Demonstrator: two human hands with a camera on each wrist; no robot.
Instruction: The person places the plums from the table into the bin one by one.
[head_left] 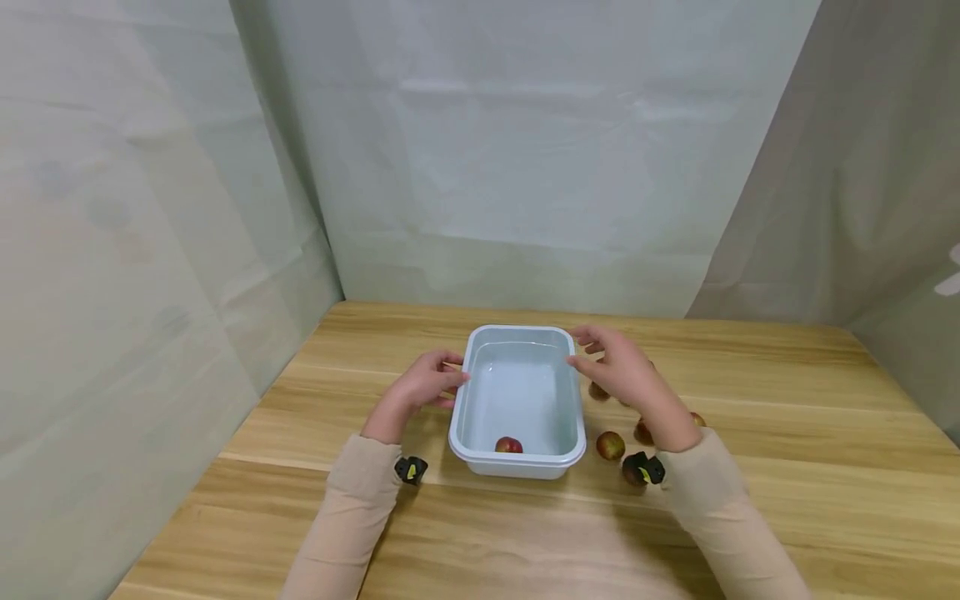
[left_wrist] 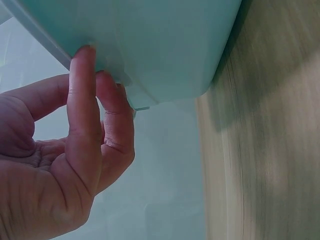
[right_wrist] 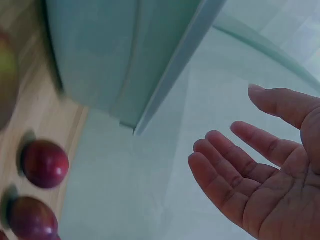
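Fruit lay inside the tub mid-table, at its near wall; more fruits sat loose beside it. Left hand touched the tub's left rim with straight fingers; right hand hovered open, holding nothing. The tub looked light, stiff, slick; its rims seemed the best place to hold.

No readable text, labels, brands or numbers showing anywhere, pale blue tub bearing no print, fruits unmarked, wooden table showing no signs

Pale blue tub — red-green fruit — light wood-grain table.
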